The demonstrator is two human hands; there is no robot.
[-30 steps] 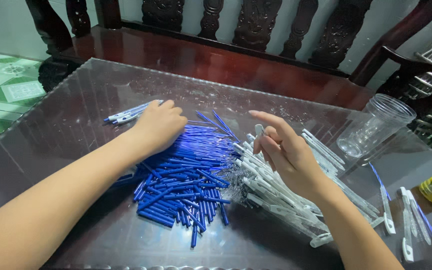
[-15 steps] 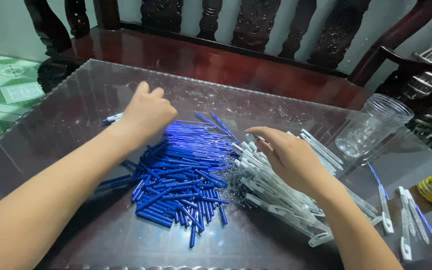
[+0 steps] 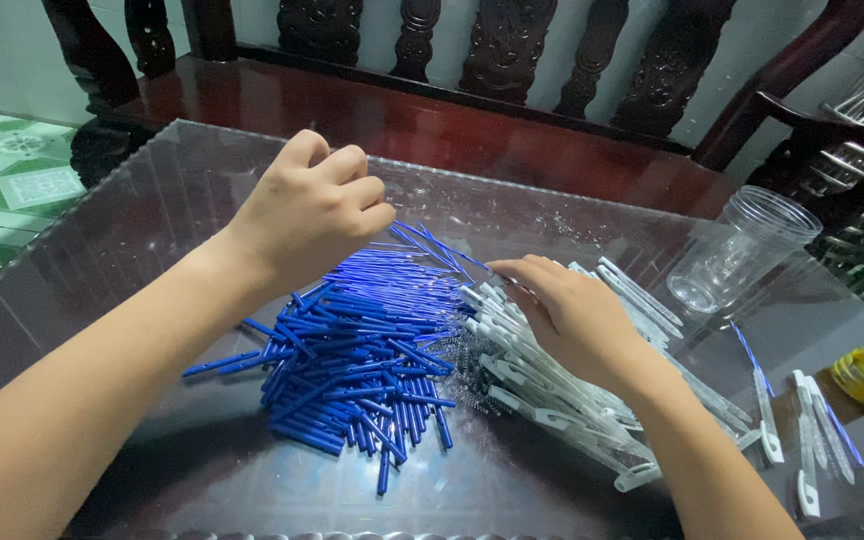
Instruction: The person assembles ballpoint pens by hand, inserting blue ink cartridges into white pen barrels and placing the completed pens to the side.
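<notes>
— Grip, left hand: we log fingers curled nearly closed above the blue refill pile, at its 11 o'clock; contents not visible.

— Right hand: we log fingers loosely bent, resting on white pen barrels, at 3 o'clock of the pile.

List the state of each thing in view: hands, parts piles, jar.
Left hand: fingers curled, raised above the blue pile; contents hidden.
Right hand: palm down on the white pile, fingertips at its near end.
Pile of blue plastic pen refills: loose heap, lying flat.
Pile of white plastic pen barrels: loose heap, lying flat.
Clear plastic jar: tipped on its side, open, looks empty.
Glass tabletop: carries all of these.
</notes>
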